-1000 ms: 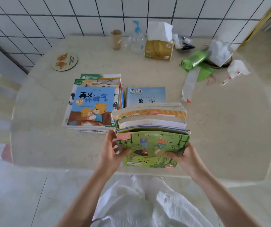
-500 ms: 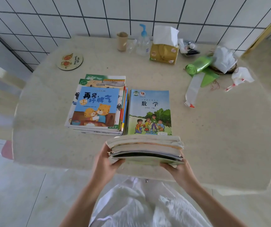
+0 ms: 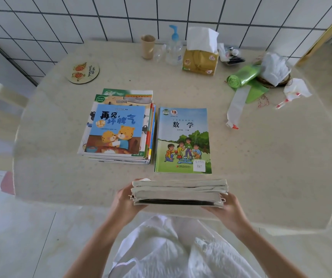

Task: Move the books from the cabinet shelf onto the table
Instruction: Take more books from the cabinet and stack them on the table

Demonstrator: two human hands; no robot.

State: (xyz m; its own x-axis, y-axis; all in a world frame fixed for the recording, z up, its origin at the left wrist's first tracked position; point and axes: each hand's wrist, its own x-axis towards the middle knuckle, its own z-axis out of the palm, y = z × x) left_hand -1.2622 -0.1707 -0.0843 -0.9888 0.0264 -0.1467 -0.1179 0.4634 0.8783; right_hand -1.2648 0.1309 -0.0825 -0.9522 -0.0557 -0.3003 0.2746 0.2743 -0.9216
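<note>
Math book (image 3: 183, 140) reads 数学; picture book (image 3: 117, 128) 再见,坏脾气.

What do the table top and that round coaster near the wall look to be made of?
Table top: looks like stone or a stone-like composite, beige with fine specks and a dull sheen.
Coaster: probably wood or cork, going by its tan edge and flat matte face with a printed orange picture. I can't tell which.

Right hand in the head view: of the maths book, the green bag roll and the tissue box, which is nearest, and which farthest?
From the right hand, which grips the held stack's right end:
1. Maths book, flat just beyond the stack.
2. Green bag roll, far right.
3. Tissue box, by the wall.
</note>
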